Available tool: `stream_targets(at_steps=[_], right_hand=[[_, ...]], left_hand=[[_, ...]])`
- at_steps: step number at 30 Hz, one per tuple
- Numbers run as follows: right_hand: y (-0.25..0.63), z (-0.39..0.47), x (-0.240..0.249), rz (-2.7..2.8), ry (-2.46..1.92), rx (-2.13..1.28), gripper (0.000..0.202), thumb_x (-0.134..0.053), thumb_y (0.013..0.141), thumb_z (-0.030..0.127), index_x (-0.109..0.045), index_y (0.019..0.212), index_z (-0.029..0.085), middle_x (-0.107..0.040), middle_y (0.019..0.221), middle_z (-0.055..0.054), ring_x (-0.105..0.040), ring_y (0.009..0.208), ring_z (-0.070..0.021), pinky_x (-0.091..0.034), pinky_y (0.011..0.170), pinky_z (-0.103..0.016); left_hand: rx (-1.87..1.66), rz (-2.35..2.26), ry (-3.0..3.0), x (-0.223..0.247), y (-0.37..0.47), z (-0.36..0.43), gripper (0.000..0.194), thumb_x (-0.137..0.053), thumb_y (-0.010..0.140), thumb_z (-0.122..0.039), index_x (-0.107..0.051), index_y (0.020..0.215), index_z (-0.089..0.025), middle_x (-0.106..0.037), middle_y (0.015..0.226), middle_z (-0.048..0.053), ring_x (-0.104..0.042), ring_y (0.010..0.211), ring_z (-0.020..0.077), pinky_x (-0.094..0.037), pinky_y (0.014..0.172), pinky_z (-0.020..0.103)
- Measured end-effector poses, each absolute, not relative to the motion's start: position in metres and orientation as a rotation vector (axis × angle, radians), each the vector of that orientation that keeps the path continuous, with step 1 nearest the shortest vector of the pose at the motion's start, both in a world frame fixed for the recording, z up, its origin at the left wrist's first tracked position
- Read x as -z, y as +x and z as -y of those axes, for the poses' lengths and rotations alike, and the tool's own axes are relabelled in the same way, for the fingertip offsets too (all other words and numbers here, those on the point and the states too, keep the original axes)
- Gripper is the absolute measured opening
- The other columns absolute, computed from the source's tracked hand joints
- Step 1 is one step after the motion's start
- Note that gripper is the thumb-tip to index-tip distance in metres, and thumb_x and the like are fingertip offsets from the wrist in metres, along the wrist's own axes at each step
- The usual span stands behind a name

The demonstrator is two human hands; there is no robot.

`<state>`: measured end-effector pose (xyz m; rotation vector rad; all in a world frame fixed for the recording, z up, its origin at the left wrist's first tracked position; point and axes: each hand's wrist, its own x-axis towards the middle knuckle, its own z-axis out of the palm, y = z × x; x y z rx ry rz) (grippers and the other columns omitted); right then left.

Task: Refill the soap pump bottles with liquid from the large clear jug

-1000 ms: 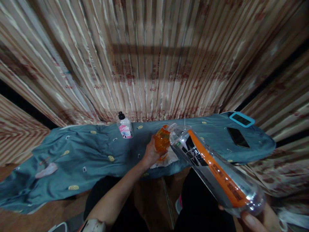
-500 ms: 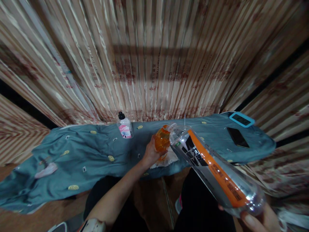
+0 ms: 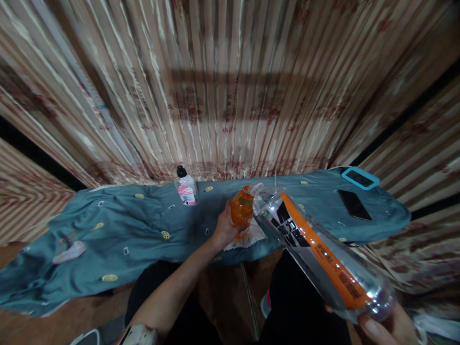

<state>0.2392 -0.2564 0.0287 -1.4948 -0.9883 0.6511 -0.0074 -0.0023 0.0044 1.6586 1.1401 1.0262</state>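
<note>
My left hand is wrapped round a small orange bottle above the teal cloth. A large clear bottle with an orange, black and grey label is tilted, its mouth at the top of the orange bottle. My right hand grips the large bottle by its base at the lower right. Whether liquid passes between the two mouths cannot be made out. Under my left hand lies a white tissue.
On the teal cloth stands a pump bottle with a pink label. A black phone and a blue-framed device lie at the right. A pale pinkish item is at the left. Patterned curtains hang behind.
</note>
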Motion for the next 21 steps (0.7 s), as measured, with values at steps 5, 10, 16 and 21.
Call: stream_targets(at_steps=[5, 10, 16, 21], right_hand=[[0.2352, 0.2555, -0.0302, 1.014, -1.489, -0.639, 0.066, -0.072, 0.086, 0.046, -0.053, 0.145, 0.025, -0.071, 0.129, -0.014, -0.060, 0.129, -0.0433, -0.056, 0.093, -0.052], [0.2358, 0.2571, -0.0270, 0.965, -1.516, -0.637, 0.065, -0.073, 0.085, 0.050, -0.055, 0.143, 0.026, -0.070, 0.130, -0.013, -0.060, 0.129, -0.0438, -0.056, 0.093, -0.052], [0.2353, 0.2557, -0.0258, 0.954, -1.507, -0.613, 0.062, -0.072, 0.085, 0.051, -0.058, 0.140, 0.027, -0.070, 0.132, -0.013, -0.062, 0.126, -0.0432, -0.055, 0.095, -0.053], [0.2357, 0.2565, -0.0282, 1.018, -1.486, -0.625, 0.058, -0.068, 0.089, 0.048, -0.057, 0.142, 0.026, -0.072, 0.130, -0.012, -0.063, 0.127, -0.0411, -0.057, 0.093, -0.049]], left_hand=[[-1.038, -1.133, 1.671, -0.0029, -0.0077, 0.0015, 0.077, -0.090, 0.062, -0.020, -0.052, 0.129, -0.023, -0.070, 0.125, 0.005, -0.069, 0.117, 0.0267, -0.054, 0.107, 0.043], [-1.027, -1.124, 1.673, -0.0028, -0.0081, 0.0014, 0.077, -0.089, 0.063, -0.020, -0.052, 0.130, -0.022, -0.070, 0.127, 0.005, -0.068, 0.119, 0.0270, -0.053, 0.109, 0.044], [-1.009, -1.163, 1.660, -0.0045, -0.0073, 0.0021, 0.079, -0.089, 0.062, -0.019, -0.052, 0.132, -0.024, -0.070, 0.126, 0.004, -0.069, 0.118, 0.0265, -0.054, 0.108, 0.043], [-1.009, -1.145, 1.661, -0.0055, -0.0074, 0.0021, 0.078, -0.089, 0.063, -0.018, -0.052, 0.131, -0.023, -0.070, 0.126, 0.005, -0.069, 0.118, 0.0270, -0.054, 0.107, 0.044]])
